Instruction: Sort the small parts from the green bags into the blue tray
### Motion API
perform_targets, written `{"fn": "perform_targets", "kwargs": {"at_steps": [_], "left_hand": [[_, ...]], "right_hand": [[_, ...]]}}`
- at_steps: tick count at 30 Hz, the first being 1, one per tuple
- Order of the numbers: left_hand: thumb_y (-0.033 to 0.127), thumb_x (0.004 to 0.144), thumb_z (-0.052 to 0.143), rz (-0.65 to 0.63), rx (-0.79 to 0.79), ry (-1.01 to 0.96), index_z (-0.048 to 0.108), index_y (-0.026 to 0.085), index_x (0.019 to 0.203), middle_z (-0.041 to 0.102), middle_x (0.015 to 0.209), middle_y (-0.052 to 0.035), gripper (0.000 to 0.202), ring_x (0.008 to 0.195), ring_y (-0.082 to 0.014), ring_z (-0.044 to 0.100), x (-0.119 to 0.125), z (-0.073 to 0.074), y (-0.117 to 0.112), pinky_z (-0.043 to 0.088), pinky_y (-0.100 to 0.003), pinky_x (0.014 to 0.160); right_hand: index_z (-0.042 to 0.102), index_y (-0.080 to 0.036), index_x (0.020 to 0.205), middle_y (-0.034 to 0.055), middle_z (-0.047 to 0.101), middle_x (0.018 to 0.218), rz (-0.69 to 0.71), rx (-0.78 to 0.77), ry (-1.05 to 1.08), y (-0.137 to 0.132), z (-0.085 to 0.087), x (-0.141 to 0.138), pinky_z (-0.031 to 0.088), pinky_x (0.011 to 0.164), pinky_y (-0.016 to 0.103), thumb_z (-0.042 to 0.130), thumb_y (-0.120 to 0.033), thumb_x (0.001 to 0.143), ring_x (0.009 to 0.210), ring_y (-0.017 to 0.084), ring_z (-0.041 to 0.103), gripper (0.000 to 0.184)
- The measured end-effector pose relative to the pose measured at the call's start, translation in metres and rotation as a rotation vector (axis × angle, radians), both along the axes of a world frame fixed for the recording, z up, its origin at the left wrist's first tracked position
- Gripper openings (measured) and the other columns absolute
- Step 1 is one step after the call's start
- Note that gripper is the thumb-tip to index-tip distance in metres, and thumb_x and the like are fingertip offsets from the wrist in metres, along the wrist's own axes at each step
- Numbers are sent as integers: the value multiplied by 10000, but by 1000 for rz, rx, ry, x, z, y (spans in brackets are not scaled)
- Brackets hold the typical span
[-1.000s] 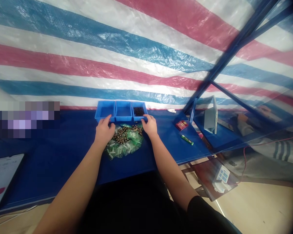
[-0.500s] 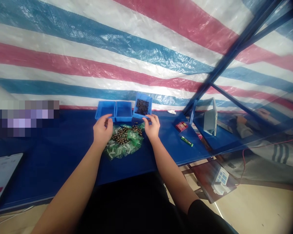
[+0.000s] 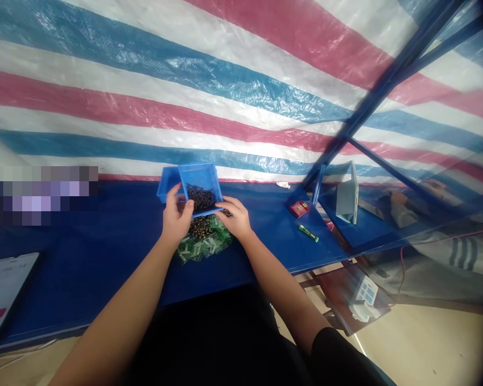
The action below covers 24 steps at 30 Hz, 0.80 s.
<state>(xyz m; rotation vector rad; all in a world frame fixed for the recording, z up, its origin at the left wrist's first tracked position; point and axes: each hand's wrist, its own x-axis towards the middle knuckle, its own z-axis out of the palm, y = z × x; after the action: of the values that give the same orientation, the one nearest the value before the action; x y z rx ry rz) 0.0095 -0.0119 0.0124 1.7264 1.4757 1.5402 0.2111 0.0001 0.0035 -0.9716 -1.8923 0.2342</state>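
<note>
Both hands hold a blue plastic bin point(image 3: 200, 176), tilted toward me above the pile. Dark screws or similar small black parts point(image 3: 201, 198) have gathered at its near end. My left hand point(image 3: 177, 215) grips the left near corner, thumb on the rim. At the right near corner, my right hand point(image 3: 235, 216) has its fingers on the edge. Below the bin lies a heap of small clear-green plastic bags point(image 3: 205, 245) with small brass-and-black parts point(image 3: 200, 228) on top. Another blue bin point(image 3: 168, 179) stands behind my left hand; the held bin hides what is beside it.
A red box point(image 3: 299, 208) and a green tube-shaped item point(image 3: 308, 233) lie to the right on the blue table point(image 3: 116, 257). A phone point(image 3: 8, 295) rests at the left edge. A blue metal frame point(image 3: 338, 142) rises at right, with another person's arm point(image 3: 402, 212) beyond it.
The bin of dark parts has been lifted from the right and moved left over the heap. My left hand now grips it too, and the parts have slid toward its near end.
</note>
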Motion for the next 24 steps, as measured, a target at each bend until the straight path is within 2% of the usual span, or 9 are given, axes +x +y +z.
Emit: {"fn": "perform_targets", "kwargs": {"at_steps": [3, 6, 8, 11, 14, 19, 24], "left_hand": [[455, 898, 497, 89, 11, 55, 355, 217, 1427, 637, 1077, -103, 597, 856, -211, 653, -1, 6, -5, 544, -355, 749], [407, 867, 537, 133, 36, 107, 374, 219, 1415, 630, 1095, -95, 601, 873, -211, 650, -5, 13, -9, 546, -359, 788], [391, 830, 583, 133, 61, 172, 391, 215, 1409, 616, 1135, -97, 635, 903, -216, 648, -8, 15, -10, 538, -370, 846], [387, 782, 634, 111, 94, 283, 421, 207, 1401, 596, 1201, -107, 679, 982, -239, 639, -11, 15, -9, 510, -379, 925], [388, 781, 636, 99, 99, 329, 419, 199, 1407, 601, 1216, -111, 689, 1013, -249, 637, -11, 15, -9, 509, -367, 924], [396, 776, 646, 103, 70, 352, 407, 204, 1420, 599, 1251, -114, 714, 1040, -261, 632, -10, 14, -10, 513, -371, 922], [383, 743, 691, 113, 174, 361, 454, 200, 1382, 580, 1293, -117, 706, 1111, -283, 607, -12, 9, -9, 492, -389, 981]], "right_hand": [[588, -254, 1286, 74, 672, 1191, 15, -89, 20, 1, 3, 1, 523, 964, 345, 614, -325, 891, 1091, 198, 627, 402], [475, -256, 1398, 52, 702, 1125, -7, -205, 29, 5, 1, 4, 539, 924, 333, 548, -252, 905, 1050, 183, 644, 498], [480, -241, 1388, 41, 716, 1086, -5, -267, 75, 9, -3, 6, 551, 889, 313, 516, -237, 911, 978, 163, 667, 478], [606, -216, 1239, 46, 720, 1081, 1, -316, 145, 13, -8, 9, 563, 838, 292, 502, -283, 923, 879, 148, 684, 340], [676, -207, 1111, 46, 727, 1067, 32, -321, 157, 14, -11, 8, 566, 801, 286, 510, -342, 924, 832, 151, 684, 284], [679, -204, 1106, 41, 746, 988, 99, -380, 147, 14, -16, 3, 570, 782, 283, 506, -333, 924, 815, 153, 699, 283], [665, -208, 1134, 49, 753, 999, 143, -399, 136, 16, -21, 2, 579, 810, 306, 496, -297, 929, 844, 157, 716, 280]]}}
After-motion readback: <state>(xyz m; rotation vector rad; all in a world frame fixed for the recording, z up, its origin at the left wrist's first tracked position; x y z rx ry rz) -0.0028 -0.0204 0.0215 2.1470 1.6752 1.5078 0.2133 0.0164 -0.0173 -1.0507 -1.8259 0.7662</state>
